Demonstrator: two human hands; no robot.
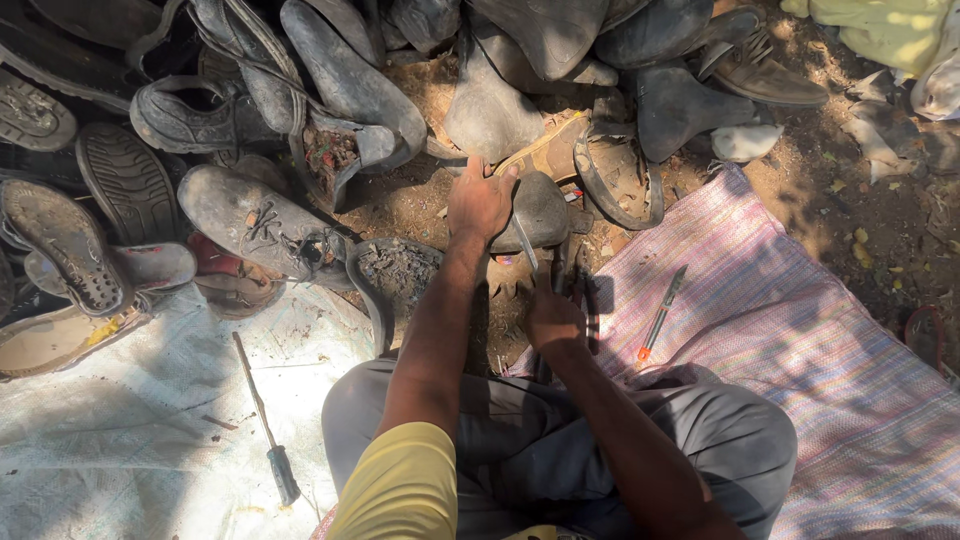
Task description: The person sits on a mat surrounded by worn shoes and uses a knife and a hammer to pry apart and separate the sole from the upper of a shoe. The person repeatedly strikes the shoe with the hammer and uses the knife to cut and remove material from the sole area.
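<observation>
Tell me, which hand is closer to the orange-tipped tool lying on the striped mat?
Right. The right hand is just beside the orange-tipped tool, holding a blade. The left hand is farther away, pressing on a dark shoe.

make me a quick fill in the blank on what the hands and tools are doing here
1. The left hand presses down on a dark ____ at the edge of the pile.
2. The right hand holds a ____ whose blade reaches toward that sole.
3. The screwdriver with the dark handle lies on the ____ sheet.
4. The orange-tipped tool lies on the striped ____.

Missing words: shoe sole; knife; white; mat
</observation>
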